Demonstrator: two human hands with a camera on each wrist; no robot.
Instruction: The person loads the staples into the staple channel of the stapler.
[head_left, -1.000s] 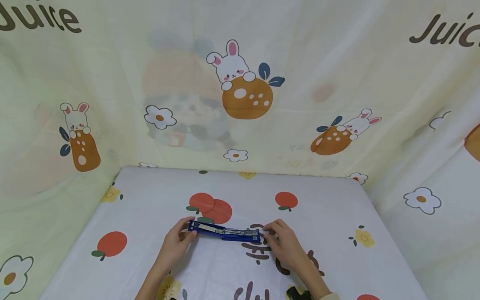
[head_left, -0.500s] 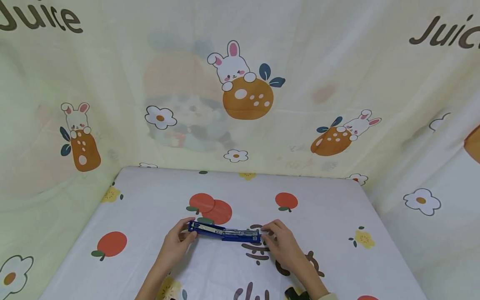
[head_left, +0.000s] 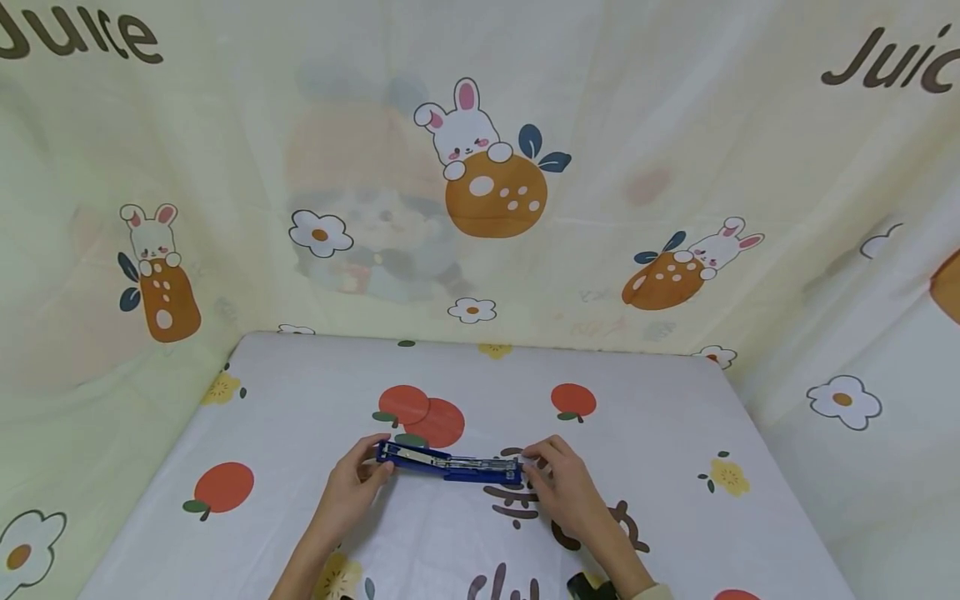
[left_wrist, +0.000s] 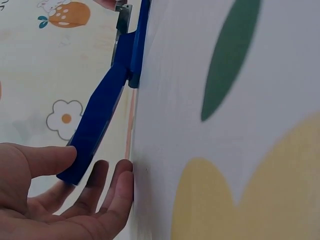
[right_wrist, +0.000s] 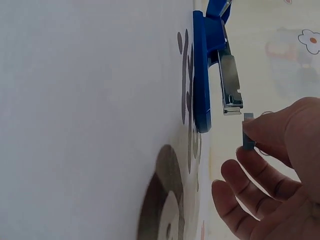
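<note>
A blue stapler point(head_left: 482, 471) lies folded wide open on the white table. Its cover point(left_wrist: 95, 125) tilts up to the left, and the metal staple magazine point(right_wrist: 231, 82) stands raised above the base point(right_wrist: 201, 75). My left hand point(head_left: 352, 482) holds the end of the cover between thumb and fingers; in the left wrist view the other fingers are loosely bent beneath. At the magazine's front end, my right hand point(head_left: 566, 487) pinches a small grey strip of staples point(right_wrist: 248, 131) between thumb and index finger. A narrow gap separates the strip from the magazine.
The table point(head_left: 300, 417) is covered with a cloth printed with fruit and flowers. A patterned curtain point(head_left: 480, 275) hangs behind it and on both sides. Something black point(head_left: 591, 587) shows beside the right forearm at the bottom edge.
My right hand has shifted very slightly left, closer to the stapler's front end. The left hand and the stapler have stayed in place.
</note>
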